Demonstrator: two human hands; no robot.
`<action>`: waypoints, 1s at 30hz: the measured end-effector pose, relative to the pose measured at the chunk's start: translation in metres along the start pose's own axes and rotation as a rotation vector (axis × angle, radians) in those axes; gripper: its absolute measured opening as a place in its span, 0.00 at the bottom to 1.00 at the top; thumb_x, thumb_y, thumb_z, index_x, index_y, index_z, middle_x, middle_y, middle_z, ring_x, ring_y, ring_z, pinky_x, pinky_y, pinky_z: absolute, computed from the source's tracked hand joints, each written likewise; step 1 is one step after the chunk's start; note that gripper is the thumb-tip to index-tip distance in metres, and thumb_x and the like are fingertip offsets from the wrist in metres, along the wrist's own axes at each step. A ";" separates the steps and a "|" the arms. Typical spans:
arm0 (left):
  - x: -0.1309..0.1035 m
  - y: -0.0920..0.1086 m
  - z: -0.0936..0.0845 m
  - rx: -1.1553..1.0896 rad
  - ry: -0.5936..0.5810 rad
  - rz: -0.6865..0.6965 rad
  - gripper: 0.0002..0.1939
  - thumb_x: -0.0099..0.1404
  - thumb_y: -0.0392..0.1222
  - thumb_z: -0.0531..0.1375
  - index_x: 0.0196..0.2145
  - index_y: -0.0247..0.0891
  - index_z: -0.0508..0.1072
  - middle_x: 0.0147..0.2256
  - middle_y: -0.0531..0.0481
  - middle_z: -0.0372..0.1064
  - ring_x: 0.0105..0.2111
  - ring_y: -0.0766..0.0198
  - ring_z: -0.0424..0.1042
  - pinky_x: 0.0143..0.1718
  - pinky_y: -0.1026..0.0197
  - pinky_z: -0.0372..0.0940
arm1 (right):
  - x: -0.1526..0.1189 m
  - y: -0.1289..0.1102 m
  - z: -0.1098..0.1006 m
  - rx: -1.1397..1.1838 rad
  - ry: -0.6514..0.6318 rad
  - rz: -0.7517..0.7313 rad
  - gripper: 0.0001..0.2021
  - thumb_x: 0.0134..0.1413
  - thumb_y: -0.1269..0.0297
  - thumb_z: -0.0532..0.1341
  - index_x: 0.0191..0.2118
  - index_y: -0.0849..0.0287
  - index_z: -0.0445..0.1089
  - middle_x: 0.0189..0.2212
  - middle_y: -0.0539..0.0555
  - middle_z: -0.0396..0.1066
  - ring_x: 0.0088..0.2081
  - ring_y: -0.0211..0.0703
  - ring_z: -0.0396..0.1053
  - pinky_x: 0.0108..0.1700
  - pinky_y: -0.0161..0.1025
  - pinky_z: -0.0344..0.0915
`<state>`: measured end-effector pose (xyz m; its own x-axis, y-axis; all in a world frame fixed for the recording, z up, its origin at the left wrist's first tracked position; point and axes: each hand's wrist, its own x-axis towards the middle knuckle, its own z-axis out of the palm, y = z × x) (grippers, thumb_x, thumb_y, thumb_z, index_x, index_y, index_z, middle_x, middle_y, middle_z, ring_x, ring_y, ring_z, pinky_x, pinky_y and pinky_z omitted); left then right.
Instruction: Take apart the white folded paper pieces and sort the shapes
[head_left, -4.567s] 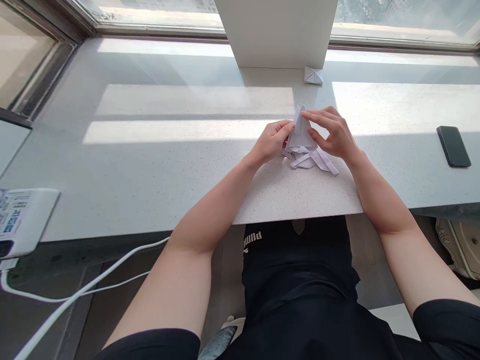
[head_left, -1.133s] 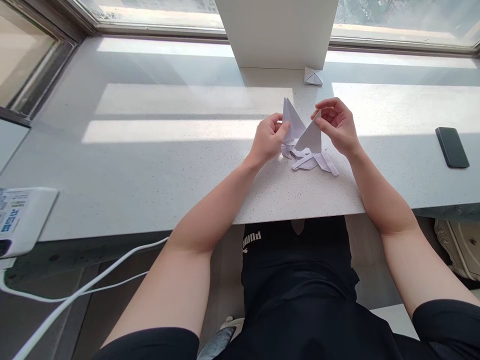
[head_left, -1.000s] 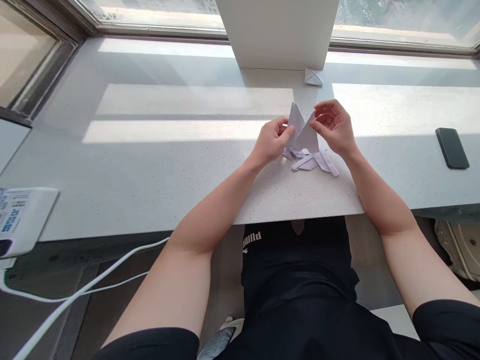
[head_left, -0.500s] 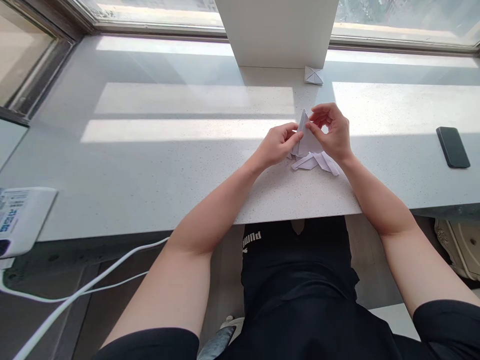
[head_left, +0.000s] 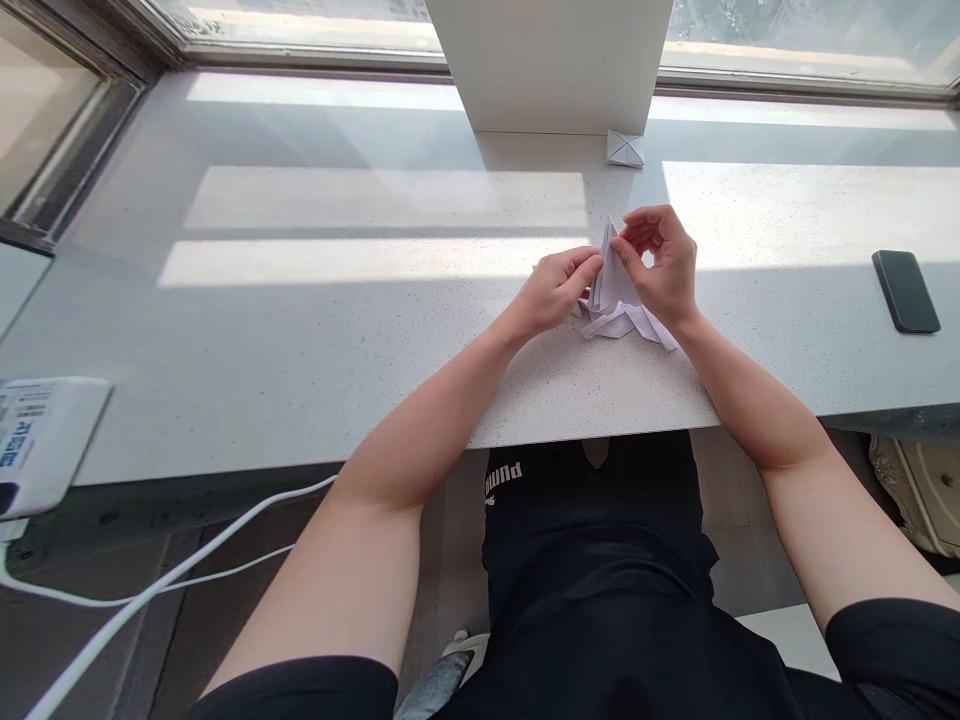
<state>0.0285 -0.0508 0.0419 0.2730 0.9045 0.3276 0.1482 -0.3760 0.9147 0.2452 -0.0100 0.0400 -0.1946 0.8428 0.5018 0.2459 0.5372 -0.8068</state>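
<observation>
Between my two hands stands a piece of folded white paper (head_left: 619, 287), its pointed tip upward and its layers showing at the left edge. My left hand (head_left: 562, 285) pinches that left edge between thumb and fingers. On the upper right side, my right hand (head_left: 664, 260) grips the paper by thumb and fingertip, the other fingers curled. Just below lie crumpled-looking folded paper strips (head_left: 634, 325) on the white counter (head_left: 360, 350). A bit of red shows beside my left fingers; I cannot make out what it is.
A small folded paper square (head_left: 625, 149) sits against the foot of a white pillar (head_left: 559, 70). To the right lies a black phone (head_left: 906, 291). At the far left is a white device (head_left: 49, 440), with white cables (head_left: 225, 535) below the counter edge.
The paper's layers stand slightly more apart at the left edge, and the red bit has come into sight. Both hands keep nearly the same place and hold.
</observation>
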 end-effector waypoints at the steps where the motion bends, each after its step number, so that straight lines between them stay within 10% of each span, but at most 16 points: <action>1: 0.000 -0.001 0.000 -0.002 -0.003 0.000 0.37 0.85 0.83 0.64 0.38 0.45 0.80 0.32 0.48 0.77 0.33 0.54 0.80 0.35 0.53 0.78 | 0.001 0.000 0.001 0.013 -0.013 0.027 0.29 0.73 0.26 0.76 0.63 0.39 0.81 0.49 0.57 0.83 0.56 0.65 0.84 0.62 0.68 0.85; 15: -0.001 -0.008 -0.001 0.092 0.078 0.037 0.33 0.87 0.75 0.66 0.34 0.46 0.74 0.28 0.49 0.69 0.31 0.54 0.74 0.33 0.53 0.71 | -0.003 0.005 0.007 -0.020 0.048 0.012 0.34 0.73 0.18 0.71 0.60 0.42 0.80 0.50 0.59 0.82 0.53 0.62 0.83 0.56 0.63 0.85; 22: 0.004 -0.013 -0.009 0.075 0.243 0.031 0.29 0.89 0.72 0.65 0.39 0.47 0.79 0.34 0.46 0.77 0.41 0.50 0.83 0.41 0.50 0.78 | 0.005 0.008 -0.007 -0.118 -0.233 -0.049 0.38 0.79 0.14 0.60 0.55 0.46 0.84 0.47 0.57 0.85 0.44 0.53 0.79 0.49 0.55 0.80; 30: 0.008 -0.025 -0.010 0.057 0.279 0.030 0.27 0.91 0.71 0.63 0.45 0.46 0.83 0.40 0.44 0.84 0.44 0.51 0.85 0.46 0.50 0.81 | 0.007 0.016 -0.007 -0.025 -0.229 0.034 0.29 0.78 0.23 0.70 0.52 0.46 0.85 0.44 0.55 0.83 0.50 0.56 0.81 0.53 0.56 0.83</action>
<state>0.0176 -0.0324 0.0235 0.0068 0.9103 0.4139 0.1991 -0.4068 0.8915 0.2544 0.0046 0.0330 -0.3953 0.8323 0.3887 0.2789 0.5119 -0.8125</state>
